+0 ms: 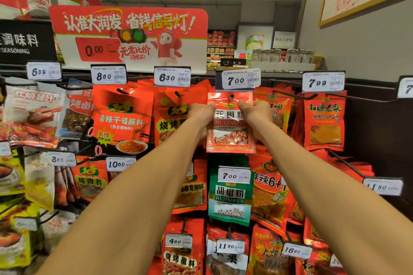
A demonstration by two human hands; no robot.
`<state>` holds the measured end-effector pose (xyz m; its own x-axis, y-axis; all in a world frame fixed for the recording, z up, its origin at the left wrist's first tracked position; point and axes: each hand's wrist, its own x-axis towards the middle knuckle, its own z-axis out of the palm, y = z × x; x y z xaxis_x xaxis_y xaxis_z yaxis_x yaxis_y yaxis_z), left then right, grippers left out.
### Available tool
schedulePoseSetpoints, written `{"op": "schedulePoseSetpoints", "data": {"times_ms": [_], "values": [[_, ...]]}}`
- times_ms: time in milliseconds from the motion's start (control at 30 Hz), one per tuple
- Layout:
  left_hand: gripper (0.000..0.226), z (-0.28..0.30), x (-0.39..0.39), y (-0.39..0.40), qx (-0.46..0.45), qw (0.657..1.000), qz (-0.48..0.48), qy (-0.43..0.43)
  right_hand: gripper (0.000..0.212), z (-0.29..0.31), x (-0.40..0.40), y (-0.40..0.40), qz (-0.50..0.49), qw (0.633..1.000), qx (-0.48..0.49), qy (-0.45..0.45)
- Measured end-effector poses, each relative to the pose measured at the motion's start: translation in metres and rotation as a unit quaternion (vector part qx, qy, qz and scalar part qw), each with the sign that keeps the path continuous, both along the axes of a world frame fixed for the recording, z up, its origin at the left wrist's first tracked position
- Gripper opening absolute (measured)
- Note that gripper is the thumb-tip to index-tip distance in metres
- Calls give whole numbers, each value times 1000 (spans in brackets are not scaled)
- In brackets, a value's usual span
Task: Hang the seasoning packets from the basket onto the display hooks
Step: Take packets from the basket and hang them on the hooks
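Note:
A red seasoning packet with a picture of red peppercorns hangs flat against the display, its punched hole at the tip of a hook under the 7.00 price tag. My left hand grips the packet's upper left edge. My right hand grips its upper right edge. Both arms reach straight out from the bottom of the view. The basket is out of sight.
Rows of hooks hold several red, green and yellow packets around it, such as a green pepper packet directly below and red packets to the right. Bare hook rods jut out at the right. A red promotional sign stands above.

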<state>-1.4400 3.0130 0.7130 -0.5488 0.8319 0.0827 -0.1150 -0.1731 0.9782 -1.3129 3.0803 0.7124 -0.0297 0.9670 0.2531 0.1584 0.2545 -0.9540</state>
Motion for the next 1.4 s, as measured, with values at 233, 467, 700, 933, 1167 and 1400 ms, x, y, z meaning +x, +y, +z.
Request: {"op": "schedulePoseSetpoints", "data": {"times_ms": [233, 467, 700, 933, 1167, 1400], "values": [[7, -34, -4, -60, 45, 995, -15, 85, 18, -33, 68, -49, -58, 987, 141, -42], [16, -136, -11, -127, -23, 998, -50, 42, 22, -130, 96, -106, 105, 992, -23, 70], [17, -313, 6, -182, -236, 967, -40, -82, 30, -325, 103, -143, 138, 933, -333, 23], [22, -512, 28, -254, -449, 874, -22, -183, 25, -544, 123, -199, 77, 860, -493, -107], [14, -716, 38, -302, -590, 775, 0, -227, 25, -770, 141, -254, 91, 807, -491, -316], [7, -912, 32, -316, -624, 757, -39, -192, 16, -978, 131, -279, 339, 689, -201, -608]]}}
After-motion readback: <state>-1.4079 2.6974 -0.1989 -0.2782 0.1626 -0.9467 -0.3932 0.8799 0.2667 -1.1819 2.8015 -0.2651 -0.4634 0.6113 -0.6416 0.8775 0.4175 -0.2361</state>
